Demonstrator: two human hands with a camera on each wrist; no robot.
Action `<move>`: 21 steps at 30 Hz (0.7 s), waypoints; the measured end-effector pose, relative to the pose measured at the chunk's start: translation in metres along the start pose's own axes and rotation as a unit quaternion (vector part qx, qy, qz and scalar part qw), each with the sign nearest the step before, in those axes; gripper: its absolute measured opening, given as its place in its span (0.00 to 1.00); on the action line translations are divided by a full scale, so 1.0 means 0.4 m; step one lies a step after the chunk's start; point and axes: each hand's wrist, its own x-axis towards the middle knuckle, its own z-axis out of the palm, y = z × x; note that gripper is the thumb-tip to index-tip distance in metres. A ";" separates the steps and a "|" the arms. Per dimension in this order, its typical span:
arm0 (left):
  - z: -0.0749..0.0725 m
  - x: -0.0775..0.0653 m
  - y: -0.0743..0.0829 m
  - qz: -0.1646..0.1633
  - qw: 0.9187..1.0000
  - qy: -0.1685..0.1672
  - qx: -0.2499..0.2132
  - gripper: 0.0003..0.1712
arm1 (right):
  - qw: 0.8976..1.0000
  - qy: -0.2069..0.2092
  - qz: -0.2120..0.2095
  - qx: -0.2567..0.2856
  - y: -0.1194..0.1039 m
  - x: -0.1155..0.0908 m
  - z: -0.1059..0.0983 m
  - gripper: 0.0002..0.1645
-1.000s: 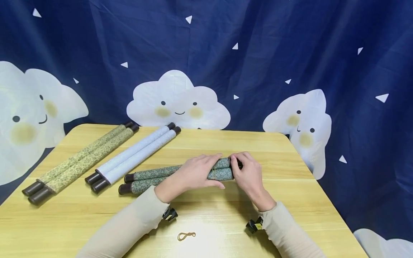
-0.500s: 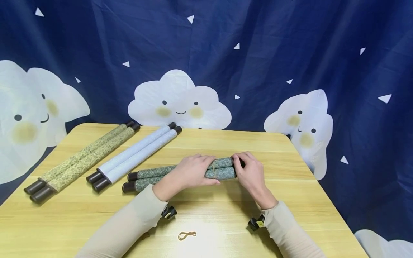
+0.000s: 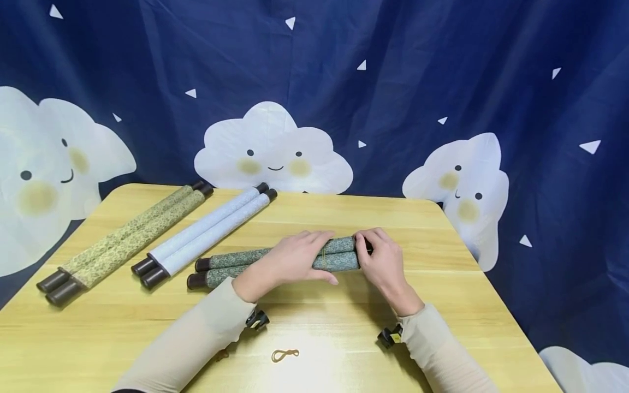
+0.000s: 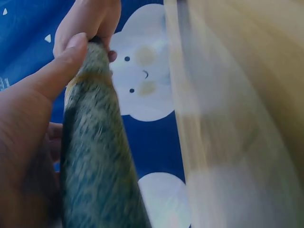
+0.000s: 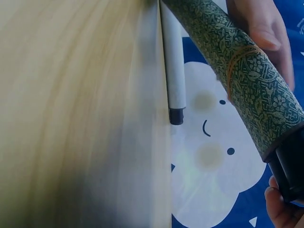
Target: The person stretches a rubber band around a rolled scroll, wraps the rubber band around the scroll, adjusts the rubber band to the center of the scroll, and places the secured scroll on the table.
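Note:
A green patterned scroll (image 3: pixel 339 262), rolled from both sides into two parallel rolls with dark end knobs, is held between both hands. My left hand (image 3: pixel 292 259) grips its middle from above, thumb on the near side. At the right end, my right hand (image 3: pixel 383 265) holds the knobs, its fingers partly hidden behind them. A thin tan rubber band (image 5: pixel 230 71) circles the scroll between the hands. In the left wrist view the scroll (image 4: pixel 97 152) runs away toward the right hand (image 4: pixel 90 21). Clear of the scroll, a looped rubber band (image 3: pixel 288 352) lies on the table near the front.
On the wooden table (image 3: pixel 432 327), a pale blue scroll (image 3: pixel 208 232) and a yellow-green scroll (image 3: pixel 132 237) lie diagonally to the left, each with dark knobs. A blue curtain (image 3: pixel 383 33) with cloud prints hangs behind the table's back edge.
My left hand has shifted slightly left along the scroll, so more of the band around it shows. The green scroll and right hand have moved a little to the right.

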 end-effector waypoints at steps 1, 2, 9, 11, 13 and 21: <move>0.001 0.002 0.002 0.005 1.000 0.003 -0.004 0.59 | 1.000 0.003 -0.008 -0.005 -0.001 0.001 0.000 0.13; 0.001 0.003 0.005 0.008 1.000 0.003 -0.006 0.59 | 1.000 0.006 -0.016 -0.009 -0.001 0.000 0.001 0.13; -0.002 0.000 0.005 -0.001 0.999 -0.013 0.030 0.54 | 0.999 0.002 -0.029 -0.031 0.003 -0.001 0.003 0.15; -0.002 -0.001 0.003 0.000 0.999 -0.013 0.042 0.54 | 0.999 0.000 -0.031 -0.033 0.006 -0.002 0.004 0.15; 0.000 -0.002 0.001 0.001 0.999 -0.014 0.053 0.56 | 0.999 0.001 -0.031 -0.033 0.009 -0.004 0.005 0.15; -0.001 -0.003 -0.002 -0.015 0.998 -0.015 0.064 0.58 | 0.999 0.004 -0.018 -0.026 0.014 -0.003 0.004 0.14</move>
